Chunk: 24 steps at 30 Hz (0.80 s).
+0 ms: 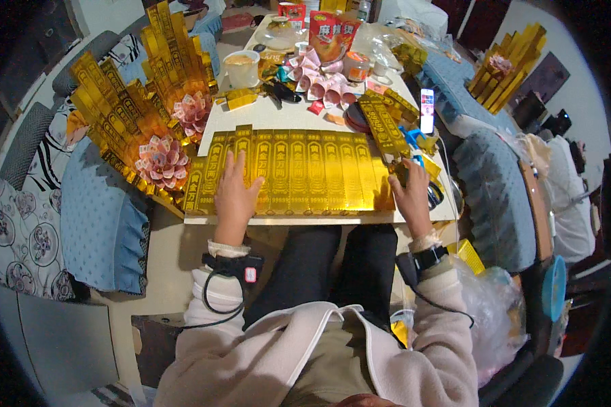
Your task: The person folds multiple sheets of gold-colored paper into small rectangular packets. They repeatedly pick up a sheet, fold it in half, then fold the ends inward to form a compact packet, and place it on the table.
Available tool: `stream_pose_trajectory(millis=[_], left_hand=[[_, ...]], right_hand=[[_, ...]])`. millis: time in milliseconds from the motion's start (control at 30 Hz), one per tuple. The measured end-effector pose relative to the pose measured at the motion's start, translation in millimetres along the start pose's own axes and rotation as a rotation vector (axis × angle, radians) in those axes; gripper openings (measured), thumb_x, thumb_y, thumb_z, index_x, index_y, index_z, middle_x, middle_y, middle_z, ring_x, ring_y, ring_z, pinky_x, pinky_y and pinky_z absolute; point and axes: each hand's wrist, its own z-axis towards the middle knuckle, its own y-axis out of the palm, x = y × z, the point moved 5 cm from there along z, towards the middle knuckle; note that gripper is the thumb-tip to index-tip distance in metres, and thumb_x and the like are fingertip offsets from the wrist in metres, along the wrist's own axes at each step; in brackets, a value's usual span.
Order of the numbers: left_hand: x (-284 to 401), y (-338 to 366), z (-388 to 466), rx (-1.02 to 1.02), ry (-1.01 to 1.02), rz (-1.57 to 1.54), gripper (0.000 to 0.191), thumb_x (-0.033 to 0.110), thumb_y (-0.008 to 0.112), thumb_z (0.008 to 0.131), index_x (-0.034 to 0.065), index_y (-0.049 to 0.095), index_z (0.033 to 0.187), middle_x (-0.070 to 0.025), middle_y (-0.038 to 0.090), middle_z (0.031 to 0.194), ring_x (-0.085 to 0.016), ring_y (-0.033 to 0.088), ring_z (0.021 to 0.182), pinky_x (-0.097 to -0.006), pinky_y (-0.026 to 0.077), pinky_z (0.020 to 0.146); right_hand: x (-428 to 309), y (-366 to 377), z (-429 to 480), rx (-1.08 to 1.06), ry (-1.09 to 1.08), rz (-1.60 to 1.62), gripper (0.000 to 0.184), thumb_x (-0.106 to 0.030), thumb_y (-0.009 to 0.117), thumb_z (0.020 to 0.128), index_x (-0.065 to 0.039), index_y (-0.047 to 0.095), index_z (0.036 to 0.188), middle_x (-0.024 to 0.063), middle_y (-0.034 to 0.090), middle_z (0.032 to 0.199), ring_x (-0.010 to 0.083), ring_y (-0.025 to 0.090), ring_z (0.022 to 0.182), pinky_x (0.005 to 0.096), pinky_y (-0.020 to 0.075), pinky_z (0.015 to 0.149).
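Gold foil paper strips with printed characters lie side by side in a row along the near edge of the white table. One gold strip near the left end reaches farther up than those beside it. My left hand rests on the left part of the row, fingers spread, holding nothing visible. At the right end, my right hand has its thumb by the row's edge and its fingers bent over a small dark and gold thing, partly hidden. Beyond that hand, more gold strips lie at a slant.
Gold tiered stands with pink paper flowers crowd the left side. Pink paper cones, a white tub and a red food pouch stand farther back. At right are a lit phone, a blue plastic tool and black-handled scissors.
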Motion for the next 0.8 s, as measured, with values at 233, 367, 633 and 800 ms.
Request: stream_pose_trajectory(millis=[233,367,633,800], left_hand=[[7.5,-19.2,-12.9,0.140,0.082,-0.198,0.052,0.032,0.069,0.095,0.0060,0.060,0.139,-0.0177,0.040,0.159,-0.041,0.048,0.137,-0.0466,0.041,0.111],[17.8,-36.6,-26.5,0.176,0.129,-0.273,0.040,0.022,0.069,0.094,0.0057,0.066,0.130,-0.0174,0.048,0.154,-0.040,0.051,0.132,-0.0464,0.040,0.112],[45.1,-44.2,-47.7,0.113,0.196,-0.309,0.029,0.020,0.066,0.094,0.0104,0.072,0.121,-0.0125,0.060,0.142,-0.037,0.055,0.128,-0.0475,0.036,0.116],[56.1,-41.9,-53.9,0.080,0.241,-0.382,0.027,0.019,0.066,0.094,0.0097,0.072,0.119,-0.0119,0.061,0.140,-0.035,0.056,0.128,-0.0471,0.035,0.117]], right_hand=[[30.3,51.8,69.5,-0.010,0.110,-0.303,0.076,-0.043,0.085,0.075,0.005,0.053,0.124,0.0239,0.061,0.119,0.0416,0.056,0.113,0.0525,0.0436,0.097],[35.0,74.3,91.9,-0.073,0.231,-0.415,0.080,-0.051,0.085,0.072,0.001,0.053,0.124,0.0223,0.063,0.118,0.0391,0.059,0.114,0.0524,0.0429,0.096],[41.1,85.7,102.5,-0.150,0.353,-0.469,0.083,-0.056,0.081,0.073,-0.002,0.050,0.128,0.0215,0.066,0.118,0.0396,0.062,0.114,0.0594,0.0424,0.096],[42.8,81.2,103.3,-0.115,0.345,-0.417,0.080,-0.055,0.083,0.071,-0.001,0.052,0.123,0.0210,0.066,0.118,0.0388,0.061,0.114,0.0559,0.0415,0.097]])
